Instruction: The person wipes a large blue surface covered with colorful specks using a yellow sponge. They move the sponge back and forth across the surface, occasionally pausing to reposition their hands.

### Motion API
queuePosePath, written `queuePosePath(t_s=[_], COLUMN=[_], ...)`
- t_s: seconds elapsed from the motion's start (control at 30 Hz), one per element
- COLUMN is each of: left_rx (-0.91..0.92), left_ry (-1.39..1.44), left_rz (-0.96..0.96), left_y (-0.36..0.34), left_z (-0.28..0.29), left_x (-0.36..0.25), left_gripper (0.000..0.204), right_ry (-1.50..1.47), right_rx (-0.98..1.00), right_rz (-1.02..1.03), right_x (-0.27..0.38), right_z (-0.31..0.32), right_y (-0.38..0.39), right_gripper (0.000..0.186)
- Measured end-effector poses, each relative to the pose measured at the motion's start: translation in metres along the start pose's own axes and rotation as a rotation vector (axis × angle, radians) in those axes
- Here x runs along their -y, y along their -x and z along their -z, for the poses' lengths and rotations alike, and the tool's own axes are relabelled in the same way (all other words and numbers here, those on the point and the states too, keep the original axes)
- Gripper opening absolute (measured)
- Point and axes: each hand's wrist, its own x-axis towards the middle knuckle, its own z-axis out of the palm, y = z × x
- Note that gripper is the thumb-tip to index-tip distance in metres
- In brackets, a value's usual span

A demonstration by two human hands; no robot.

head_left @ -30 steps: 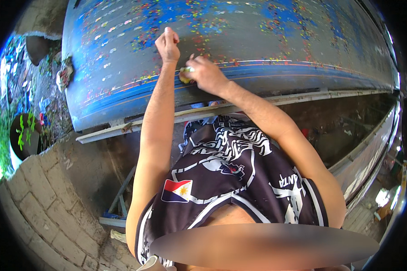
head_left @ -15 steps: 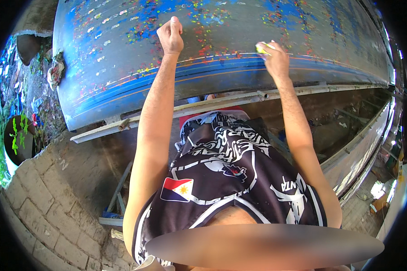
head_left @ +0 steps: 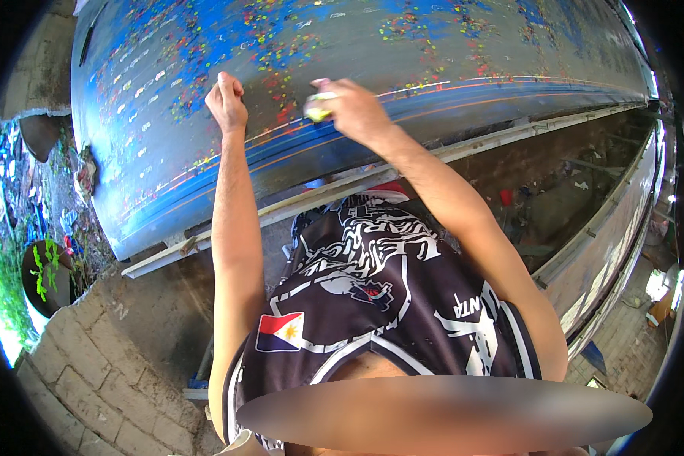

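Observation:
A long grey-blue table top point(head_left: 156, 152) fills the upper view, marked with coloured dots, white outlines and long stripes along its near edge. My left hand point(head_left: 226, 102) is closed in a loose fist at the dotted part of the surface; its curled fingers hide whatever may be inside. To its right, my right hand point(head_left: 351, 112) grips a small yellow-and-white wad point(head_left: 317, 112), perhaps cloth, on or just above the surface by the stripes.
A metal rail point(head_left: 471, 154) runs along the near edge over a dark gap. A black stick point(head_left: 90, 34) lies at the far left. A crumpled rag point(head_left: 84, 175) sits at the left end, near a planter point(head_left: 45, 277) with leaves. Another panel point(head_left: 593, 228) stands at right.
Over the last half second my right hand has swung left with the wad, after moving right earlier. My left hand has moved down and left, still closed, as the whole view shifted.

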Motion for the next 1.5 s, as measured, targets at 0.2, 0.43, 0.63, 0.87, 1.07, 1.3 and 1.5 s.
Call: queuePosePath(t_s=[0.2,0.43,0.63,0.87,1.07,1.3,1.5], left_rx=[0.014,0.017,-0.017,-0.032,-0.035,-0.005,-0.004], left_ry=[-0.110,-0.335,-0.505,-0.686,-0.730,-0.742,-0.752], left_rz=[0.043,-0.026,-0.069,-0.089,-0.093,-0.100,-0.093], left_y=[0.001,0.000,-0.001,-0.002,-0.003,-0.004,-0.005], left_z=[-0.006,-0.015,-0.028,-0.031,-0.036,-0.036,-0.036], left_x=[-0.002,-0.009,-0.017,-0.018,-0.024,-0.027,-0.030], left_gripper=[0.065,0.063,0.060,0.061,0.061,0.057,0.055], right_ry=[0.154,0.173,0.095,0.028,0.234,0.204,0.091], right_rx=[-0.301,-0.262,-0.318,-0.387,-0.459,-0.558,-0.460], right_rz=[-0.291,-0.231,-0.005,0.090,0.006,-0.016,0.160], right_x=[-0.129,-0.157,-0.212,-0.325,-0.388,-0.382,-0.258], right_z=[0.097,0.102,0.091,0.086,0.084,0.061,-0.017], right_y=[0.093,0.101,0.009,-0.191,-0.316,-0.364,-0.409], right_gripper=[0.054,0.045,0.051,0.009,0.008,0.009,0.020])
